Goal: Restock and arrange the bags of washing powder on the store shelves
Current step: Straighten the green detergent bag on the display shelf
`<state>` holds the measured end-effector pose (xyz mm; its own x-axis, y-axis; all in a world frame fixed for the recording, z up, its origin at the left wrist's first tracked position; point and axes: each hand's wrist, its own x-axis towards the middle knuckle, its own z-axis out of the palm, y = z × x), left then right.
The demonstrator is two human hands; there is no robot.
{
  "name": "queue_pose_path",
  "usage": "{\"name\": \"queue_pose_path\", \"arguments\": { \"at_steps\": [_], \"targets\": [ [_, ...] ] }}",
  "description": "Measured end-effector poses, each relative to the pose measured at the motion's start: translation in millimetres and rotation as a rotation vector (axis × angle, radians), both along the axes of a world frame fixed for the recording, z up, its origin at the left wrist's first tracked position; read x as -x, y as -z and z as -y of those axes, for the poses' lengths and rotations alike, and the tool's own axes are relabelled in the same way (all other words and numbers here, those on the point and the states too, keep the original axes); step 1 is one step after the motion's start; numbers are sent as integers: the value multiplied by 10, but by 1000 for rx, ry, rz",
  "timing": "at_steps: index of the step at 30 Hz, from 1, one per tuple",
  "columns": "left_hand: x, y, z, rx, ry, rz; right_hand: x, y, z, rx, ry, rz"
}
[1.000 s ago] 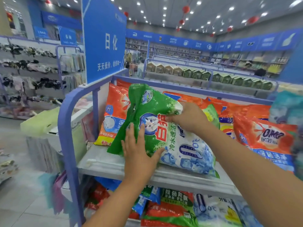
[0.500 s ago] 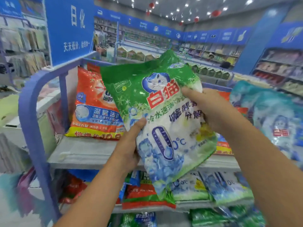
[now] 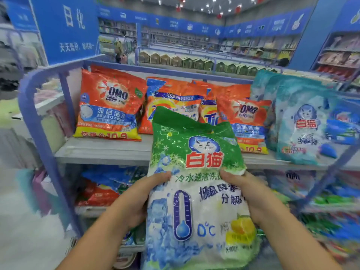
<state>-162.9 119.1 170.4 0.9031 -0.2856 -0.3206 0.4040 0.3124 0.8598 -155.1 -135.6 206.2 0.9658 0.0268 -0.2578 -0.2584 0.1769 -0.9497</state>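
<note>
A green and white bag of washing powder (image 3: 196,191) with a cat logo is held upright in front of me, off the shelf. My left hand (image 3: 140,199) grips its left edge with the thumb across the front. My right hand (image 3: 247,193) grips its right edge the same way. Behind it, on the top shelf (image 3: 101,151), stand an orange OMO bag (image 3: 109,106) at the left, orange Tide bags (image 3: 173,100) in the middle, a second OMO bag (image 3: 247,121) and pale teal cat-logo bags (image 3: 300,121) at the right.
The shelf unit has a blue tube frame (image 3: 39,121) at its left end and a blue sign (image 3: 66,26) above. Lower shelves hold more bags (image 3: 101,190), partly hidden. More aisles and shelving fill the background.
The green bag has come off the top shelf and now hangs lower and closer to me, straightened upright. Both hands shifted to grip its two side edges. My view turned right.
</note>
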Motion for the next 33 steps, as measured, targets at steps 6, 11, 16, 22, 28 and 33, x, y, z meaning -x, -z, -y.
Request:
{"name": "queue_pose_path", "arguments": {
  "at_steps": [6, 11, 16, 22, 28, 33],
  "targets": [
    [699, 365, 807, -115, -196, 30, 680, 295, 679, 220, 43, -22],
    [1164, 726, 1345, -158, -158, -59, 1120, 816, 1241, 205, 35, -129],
    [1335, 950, 1655, -96, -197, -173, 1279, 975, 1641, 14, -116, -178],
    [1126, 888, 1753, -178, -159, -163, 1159, 1233, 1807, 36, -219, -217],
    [735, 1027, 1748, -455, 21, -35, 789, 1472, 1732, 153, -101, -190],
    [162, 1273, 1646, -412, 2, -9, 227, 1628, 1621, 170, -15, -172]
  ]
}}
